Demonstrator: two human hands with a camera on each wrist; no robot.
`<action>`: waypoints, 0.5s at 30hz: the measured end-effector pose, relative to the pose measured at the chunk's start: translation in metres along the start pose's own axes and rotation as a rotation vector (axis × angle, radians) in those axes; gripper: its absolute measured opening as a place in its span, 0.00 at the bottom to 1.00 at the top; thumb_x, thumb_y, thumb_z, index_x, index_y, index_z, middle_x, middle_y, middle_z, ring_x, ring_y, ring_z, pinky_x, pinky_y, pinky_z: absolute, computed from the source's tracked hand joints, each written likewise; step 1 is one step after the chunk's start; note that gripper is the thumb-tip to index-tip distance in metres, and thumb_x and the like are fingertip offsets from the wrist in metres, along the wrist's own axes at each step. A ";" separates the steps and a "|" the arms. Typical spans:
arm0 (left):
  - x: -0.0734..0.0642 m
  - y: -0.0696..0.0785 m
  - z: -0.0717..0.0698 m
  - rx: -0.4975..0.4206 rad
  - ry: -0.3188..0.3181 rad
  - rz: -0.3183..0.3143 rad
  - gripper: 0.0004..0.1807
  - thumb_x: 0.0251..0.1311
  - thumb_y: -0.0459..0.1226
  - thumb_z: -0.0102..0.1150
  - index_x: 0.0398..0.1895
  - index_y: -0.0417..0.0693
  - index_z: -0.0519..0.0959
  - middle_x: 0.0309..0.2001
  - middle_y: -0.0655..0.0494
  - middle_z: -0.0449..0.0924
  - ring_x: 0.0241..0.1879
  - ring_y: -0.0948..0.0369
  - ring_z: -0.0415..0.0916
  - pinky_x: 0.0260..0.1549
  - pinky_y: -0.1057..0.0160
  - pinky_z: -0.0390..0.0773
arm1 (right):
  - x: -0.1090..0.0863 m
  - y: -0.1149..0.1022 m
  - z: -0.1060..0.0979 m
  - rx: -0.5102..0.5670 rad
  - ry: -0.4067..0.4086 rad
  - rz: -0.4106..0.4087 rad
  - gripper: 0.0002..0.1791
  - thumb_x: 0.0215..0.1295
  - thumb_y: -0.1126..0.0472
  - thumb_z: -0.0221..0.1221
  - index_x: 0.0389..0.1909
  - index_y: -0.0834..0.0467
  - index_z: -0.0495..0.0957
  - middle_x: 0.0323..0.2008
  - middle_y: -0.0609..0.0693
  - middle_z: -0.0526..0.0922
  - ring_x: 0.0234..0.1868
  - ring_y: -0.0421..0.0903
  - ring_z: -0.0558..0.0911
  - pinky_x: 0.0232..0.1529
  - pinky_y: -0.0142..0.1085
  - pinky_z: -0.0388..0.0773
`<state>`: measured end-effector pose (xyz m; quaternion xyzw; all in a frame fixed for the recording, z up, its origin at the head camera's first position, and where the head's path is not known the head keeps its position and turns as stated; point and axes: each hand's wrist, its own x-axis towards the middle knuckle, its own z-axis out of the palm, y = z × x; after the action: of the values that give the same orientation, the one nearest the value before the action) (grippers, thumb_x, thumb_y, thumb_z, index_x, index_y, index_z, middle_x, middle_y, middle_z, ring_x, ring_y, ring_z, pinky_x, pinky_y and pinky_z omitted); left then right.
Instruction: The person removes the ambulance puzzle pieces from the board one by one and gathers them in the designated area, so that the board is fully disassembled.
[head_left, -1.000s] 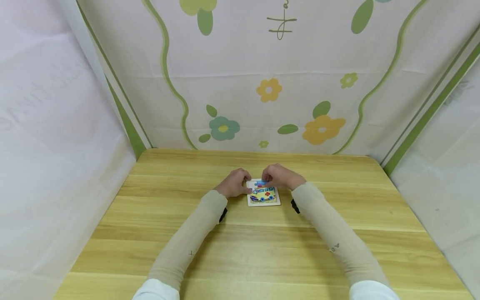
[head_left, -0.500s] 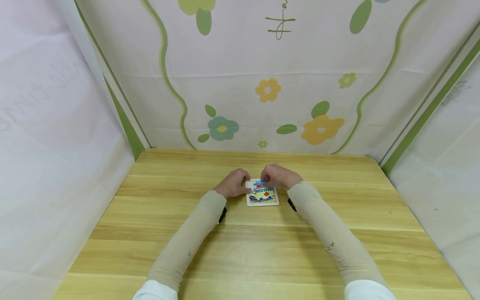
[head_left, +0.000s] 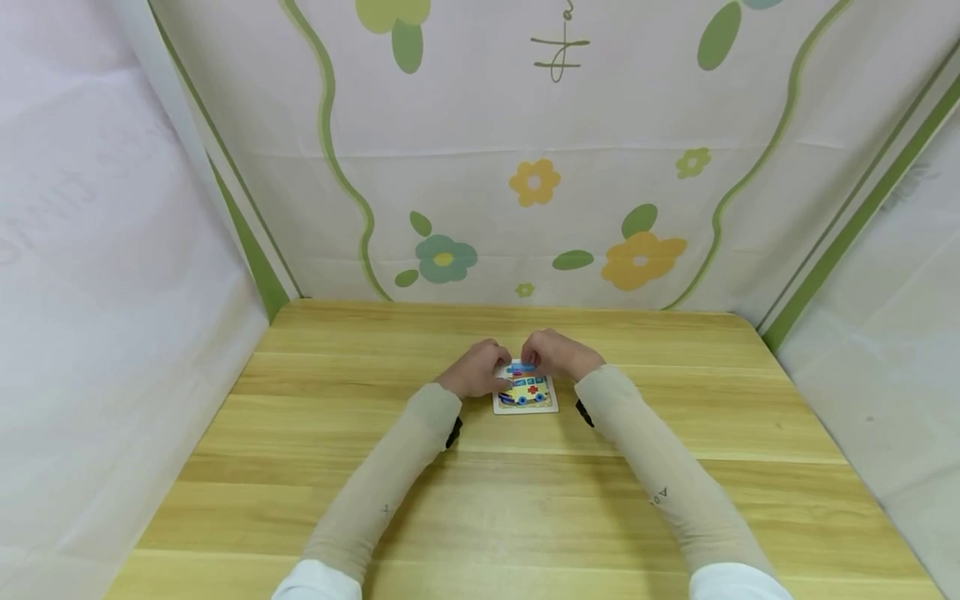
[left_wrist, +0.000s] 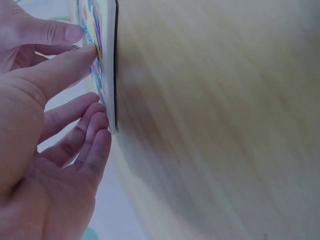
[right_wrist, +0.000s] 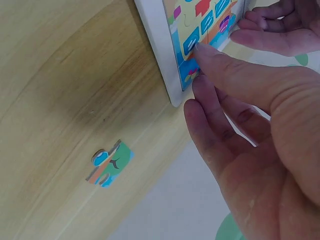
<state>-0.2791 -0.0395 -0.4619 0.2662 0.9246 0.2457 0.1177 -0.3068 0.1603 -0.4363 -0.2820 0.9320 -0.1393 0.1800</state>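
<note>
A small jigsaw puzzle (head_left: pixel 531 391) with an ambulance picture lies in a white frame (head_left: pixel 525 410) toward the far side of the table. My left hand (head_left: pixel 477 371) is at its upper left. In the left wrist view its thumb (left_wrist: pixel 82 57) rests on the picture while the other fingertips sit along the frame's edge. At the top right, my right hand (head_left: pixel 558 354) touches the puzzle with its thumb (right_wrist: pixel 210 52) on the picture and fingers bent gently beside the far edge. A loose puzzle piece (right_wrist: pixel 114 162), green, blue and orange, lies on the wood near the right hand.
The wooden table (head_left: pixel 480 517) extends on all sides of the puzzle. Behind it hangs a white cloth wall (head_left: pixel 465 108) printed with flowers and leaves. More white cloth stands at the left and right.
My left hand has shifted slightly right, its thumb and fingers now farther over the puzzle's upper left. The right hand stays at the top, hardly moving.
</note>
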 end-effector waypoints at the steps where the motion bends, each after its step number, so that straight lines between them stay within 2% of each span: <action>1: 0.000 0.001 0.000 -0.004 0.004 0.005 0.23 0.68 0.39 0.71 0.61 0.35 0.81 0.55 0.44 0.81 0.51 0.54 0.76 0.62 0.54 0.79 | 0.000 0.001 0.000 0.002 0.000 0.004 0.09 0.67 0.70 0.69 0.46 0.63 0.89 0.46 0.55 0.91 0.46 0.47 0.87 0.53 0.40 0.86; 7: 0.004 0.001 0.003 -0.036 0.034 0.034 0.22 0.67 0.37 0.71 0.59 0.33 0.82 0.55 0.42 0.82 0.54 0.51 0.78 0.63 0.53 0.79 | 0.001 0.002 0.001 0.016 -0.004 0.013 0.09 0.67 0.71 0.69 0.47 0.63 0.88 0.47 0.55 0.90 0.48 0.48 0.87 0.54 0.41 0.86; 15: 0.007 -0.003 0.008 -0.090 0.062 0.012 0.23 0.66 0.37 0.73 0.58 0.33 0.82 0.56 0.42 0.83 0.57 0.50 0.78 0.64 0.52 0.79 | 0.001 0.007 0.003 0.086 0.012 0.021 0.09 0.66 0.72 0.69 0.46 0.63 0.85 0.45 0.55 0.88 0.47 0.49 0.85 0.55 0.41 0.85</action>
<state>-0.2837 -0.0348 -0.4711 0.2582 0.9142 0.2960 0.0993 -0.3095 0.1652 -0.4422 -0.2632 0.9292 -0.1788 0.1878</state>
